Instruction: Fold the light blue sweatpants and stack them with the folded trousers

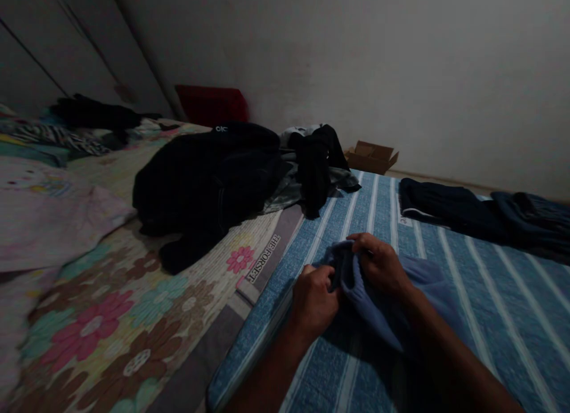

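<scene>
A blue-grey garment [378,309] lies bunched on a blue bedcover with white stripes [490,318], right in front of me. My left hand [314,300] is closed on the cloth at its near left edge, fingers pinching a fold. My right hand [380,264] grips the same garment from above, fingers curled over the top of the bunch. Both forearms reach in from the bottom of the view, the right one lying across the cloth.
A heap of black clothes [205,184] sits on a flowered quilt [111,324] to the left. Dark folded garments [467,214] lie at the far right. Beside the wall are a small open cardboard box [371,156] and a red cushion [211,104].
</scene>
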Action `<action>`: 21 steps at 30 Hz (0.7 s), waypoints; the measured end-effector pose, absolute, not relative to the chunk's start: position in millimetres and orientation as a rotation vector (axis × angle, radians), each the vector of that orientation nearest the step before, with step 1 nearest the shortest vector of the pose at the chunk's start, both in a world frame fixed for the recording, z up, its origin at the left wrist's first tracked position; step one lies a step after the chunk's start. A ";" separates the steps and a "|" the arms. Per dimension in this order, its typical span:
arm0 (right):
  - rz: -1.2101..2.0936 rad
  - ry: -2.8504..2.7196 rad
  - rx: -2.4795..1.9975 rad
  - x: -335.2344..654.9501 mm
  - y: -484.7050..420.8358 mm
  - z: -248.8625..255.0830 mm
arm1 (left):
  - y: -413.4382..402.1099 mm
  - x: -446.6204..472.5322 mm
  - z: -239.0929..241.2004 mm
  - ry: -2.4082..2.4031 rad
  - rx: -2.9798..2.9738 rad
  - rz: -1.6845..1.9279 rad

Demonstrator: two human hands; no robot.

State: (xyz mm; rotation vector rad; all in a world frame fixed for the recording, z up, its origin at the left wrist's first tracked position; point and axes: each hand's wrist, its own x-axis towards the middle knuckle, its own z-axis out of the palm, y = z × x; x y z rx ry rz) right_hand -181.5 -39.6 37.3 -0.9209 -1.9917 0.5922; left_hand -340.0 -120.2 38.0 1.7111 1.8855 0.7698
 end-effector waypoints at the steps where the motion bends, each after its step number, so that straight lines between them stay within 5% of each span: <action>1: 0.632 -1.964 -0.930 -179.8 -39.4 37.3 | -119.9 -338.9 39.0 1.900 1.742 0.742; 12: 0.795 -1.841 -0.948 -178.3 -38.4 35.9 | -107.0 -326.8 63.6 1.940 2.002 0.581; 21: 0.575 -1.915 -0.896 -185.8 -41.7 35.8 | -84.9 -328.3 60.8 1.813 1.981 0.621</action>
